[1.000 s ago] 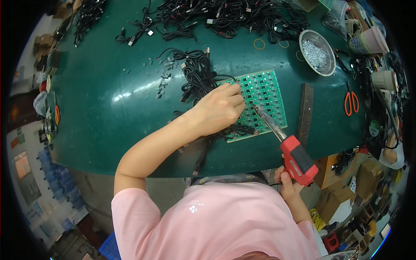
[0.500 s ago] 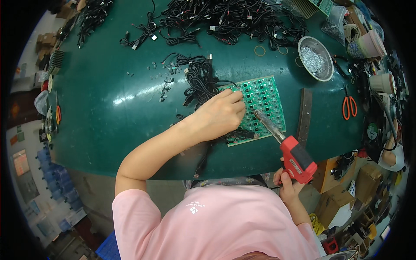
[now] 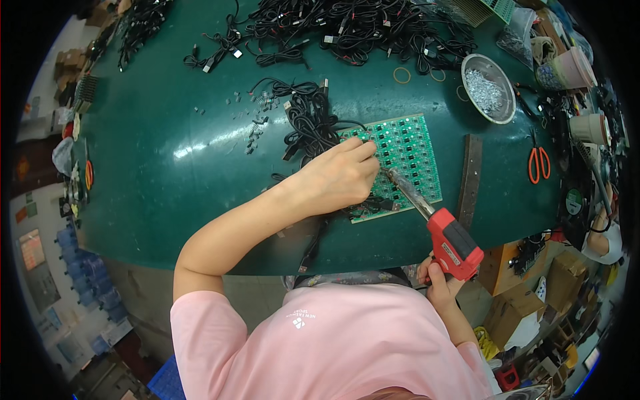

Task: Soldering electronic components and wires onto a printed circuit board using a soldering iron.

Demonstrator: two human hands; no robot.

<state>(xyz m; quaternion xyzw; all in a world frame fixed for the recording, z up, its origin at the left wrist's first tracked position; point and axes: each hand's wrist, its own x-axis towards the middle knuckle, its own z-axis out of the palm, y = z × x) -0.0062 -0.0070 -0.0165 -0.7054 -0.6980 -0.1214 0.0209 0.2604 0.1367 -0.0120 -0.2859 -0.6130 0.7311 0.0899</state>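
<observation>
My left hand (image 3: 343, 175) is closed in a pinch over the left part of a green circuit board (image 3: 417, 163). A thin black cable (image 3: 351, 123) runs to its fingertips; the pinched end is hidden. Rows of small dark parts cover the board. Low at the right, my right hand (image 3: 440, 279) grips a red soldering gun (image 3: 455, 243). The gun's metal tip points up and left, close to the board just right of my left fingers. A bundle of black USB cables (image 3: 310, 120) lies left of the board, with some cable ends under my left wrist.
Small loose components (image 3: 257, 127) lie left of the bundle. A large heap of black cables (image 3: 353, 27) covers the table's far side. At right are a metal bowl of clear bits (image 3: 488, 89), a dark flat bar (image 3: 471, 177) and orange-handled scissors (image 3: 539, 165).
The soldering gun has shifted slightly left and up, its tip now nearer my left fingers. My left hand stays almost in place.
</observation>
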